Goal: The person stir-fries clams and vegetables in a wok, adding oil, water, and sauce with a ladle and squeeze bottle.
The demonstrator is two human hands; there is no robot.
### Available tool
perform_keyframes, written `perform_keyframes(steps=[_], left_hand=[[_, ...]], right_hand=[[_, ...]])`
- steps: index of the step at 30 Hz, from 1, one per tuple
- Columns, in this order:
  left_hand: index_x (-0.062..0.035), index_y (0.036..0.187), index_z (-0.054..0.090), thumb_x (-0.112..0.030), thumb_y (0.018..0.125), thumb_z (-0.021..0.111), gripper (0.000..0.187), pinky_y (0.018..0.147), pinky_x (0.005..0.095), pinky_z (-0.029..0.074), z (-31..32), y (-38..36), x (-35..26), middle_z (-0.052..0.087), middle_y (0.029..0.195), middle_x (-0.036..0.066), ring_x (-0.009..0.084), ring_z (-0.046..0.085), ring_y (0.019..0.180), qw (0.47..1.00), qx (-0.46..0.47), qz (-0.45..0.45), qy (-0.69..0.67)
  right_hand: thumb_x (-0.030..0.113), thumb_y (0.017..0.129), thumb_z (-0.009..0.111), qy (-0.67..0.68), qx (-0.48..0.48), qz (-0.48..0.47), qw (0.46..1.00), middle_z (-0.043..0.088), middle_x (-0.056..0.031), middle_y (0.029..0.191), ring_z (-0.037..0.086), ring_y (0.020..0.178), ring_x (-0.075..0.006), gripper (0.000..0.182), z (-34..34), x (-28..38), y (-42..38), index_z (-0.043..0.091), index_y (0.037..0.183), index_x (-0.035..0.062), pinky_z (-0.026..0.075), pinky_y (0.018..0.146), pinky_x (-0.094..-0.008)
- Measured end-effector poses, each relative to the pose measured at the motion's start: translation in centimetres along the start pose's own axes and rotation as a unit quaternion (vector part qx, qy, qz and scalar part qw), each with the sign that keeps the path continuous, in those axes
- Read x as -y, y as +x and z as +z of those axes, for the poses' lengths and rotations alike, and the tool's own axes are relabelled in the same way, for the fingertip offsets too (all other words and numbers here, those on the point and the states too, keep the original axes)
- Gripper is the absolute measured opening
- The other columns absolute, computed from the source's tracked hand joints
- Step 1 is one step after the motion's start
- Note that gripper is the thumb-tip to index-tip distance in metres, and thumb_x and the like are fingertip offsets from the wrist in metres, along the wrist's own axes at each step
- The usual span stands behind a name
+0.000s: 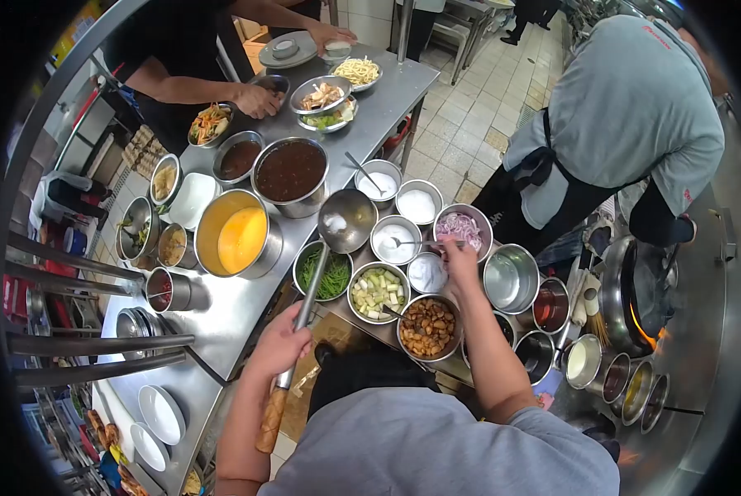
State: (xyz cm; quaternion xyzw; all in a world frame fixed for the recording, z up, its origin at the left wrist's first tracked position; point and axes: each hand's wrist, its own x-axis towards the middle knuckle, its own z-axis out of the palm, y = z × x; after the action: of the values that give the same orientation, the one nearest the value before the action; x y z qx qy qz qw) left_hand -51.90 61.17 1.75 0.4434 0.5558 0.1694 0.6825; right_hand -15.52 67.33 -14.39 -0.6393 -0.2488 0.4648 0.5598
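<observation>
My left hand [281, 341] is closed around the metal shaft of a long ladle [350, 236], just above its wooden grip. Some white powder lies in the ladle's bowl, which is held over the containers. The fingers of my right hand [459, 258] pinch the handle of a spoon [428, 243]. Its tip rests in a bowl of white powder [387, 250]. Beneath that hand are a bowl of sliced red onion [478, 221] and another bowl of white powder [426, 274]. Nearer to me stand cut pale-green vegetables [377, 294], chopped green stalks [331, 274] and browned chunks [428, 328].
A pot of beaten egg [242, 240] and a pot of dark sauce [291, 175] stand on the left counter. Across it, another person's hands [259, 99] handle bowls. On the right, a co-worker [626, 124] bends near a wok [635, 289] over flames.
</observation>
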Motion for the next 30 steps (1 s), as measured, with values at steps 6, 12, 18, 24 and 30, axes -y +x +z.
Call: perform_keyframes(steps=[6, 12, 18, 24, 30], left_hand=[[-0.0033, 0.138, 0.041, -0.001, 0.084, 0.045, 0.053, 0.048, 0.0218, 0.036, 1.3, 2.8, -0.1, 0.048, 0.061, -0.001, 0.0083, 0.045, 0.05, 0.998, 0.05, 0.005, -0.04], [-0.0037, 0.141, 0.039, -0.004, 0.086, 0.041, 0.055, 0.05, 0.0256, 0.036, 3.0, 3.5, -1.0, 0.038, 0.057, -0.001, 0.01, 0.038, 0.048, 0.838, 0.221, -0.033, -0.498], [-0.0033, 0.139, 0.04, -0.002, 0.084, 0.045, 0.055, 0.049, 0.0253, 0.039, 2.5, 3.3, -2.9, 0.045, 0.059, -0.001, 0.0091, 0.043, 0.049, 0.968, 0.078, 0.003, -0.239], [-0.003, 0.134, 0.046, 0.0, 0.083, 0.048, 0.051, 0.048, 0.0218, 0.038, 2.5, 4.8, -2.2, 0.05, 0.062, -0.001, 0.007, 0.047, 0.052, 0.999, 0.004, 0.025, -0.037], [-0.0031, 0.128, 0.049, -0.001, 0.083, 0.049, 0.044, 0.046, 0.0211, 0.036, 3.4, 7.6, -2.1, 0.051, 0.062, -0.001, 0.0074, 0.046, 0.05, 0.999, 0.014, 0.015, -0.049]], right_hand=[[0.019, 0.093, 0.056, -0.183, -0.104, -0.217, 0.953, 0.07, -0.0099, 0.083, 0.066, 0.072, -0.021, 0.022, -0.4, 3.9, 1.6, 0.069, 0.096, 0.0012, 0.05, 0.067, -0.0318], [0.02, 0.09, 0.057, -0.349, -0.089, -0.292, 0.886, 0.069, -0.0172, 0.091, 0.065, 0.083, -0.0336, 0.021, 2.0, 3.6, 4.7, 0.072, 0.097, 0.0064, 0.05, 0.077, -0.0402], [0.02, 0.089, 0.061, -0.346, -0.034, -0.311, 0.885, 0.07, -0.0172, 0.085, 0.068, 0.076, -0.0282, 0.02, 2.5, 0.8, 4.7, 0.072, 0.098, 0.0062, 0.051, 0.068, -0.0343], [0.019, 0.091, 0.06, -0.06, -0.082, -0.105, 0.989, 0.067, -0.0043, 0.078, 0.057, 0.066, -0.0102, 0.021, 1.2, 2.4, 6.1, 0.07, 0.095, 0.0008, 0.046, 0.059, -0.0254], [0.018, 0.093, 0.058, 0.058, -0.061, -0.059, 0.995, 0.064, 0.0, 0.081, 0.05, 0.067, -0.0083, 0.018, 0.1, 5.8, 5.7, 0.068, 0.099, 0.0043, 0.042, 0.063, -0.0232]])
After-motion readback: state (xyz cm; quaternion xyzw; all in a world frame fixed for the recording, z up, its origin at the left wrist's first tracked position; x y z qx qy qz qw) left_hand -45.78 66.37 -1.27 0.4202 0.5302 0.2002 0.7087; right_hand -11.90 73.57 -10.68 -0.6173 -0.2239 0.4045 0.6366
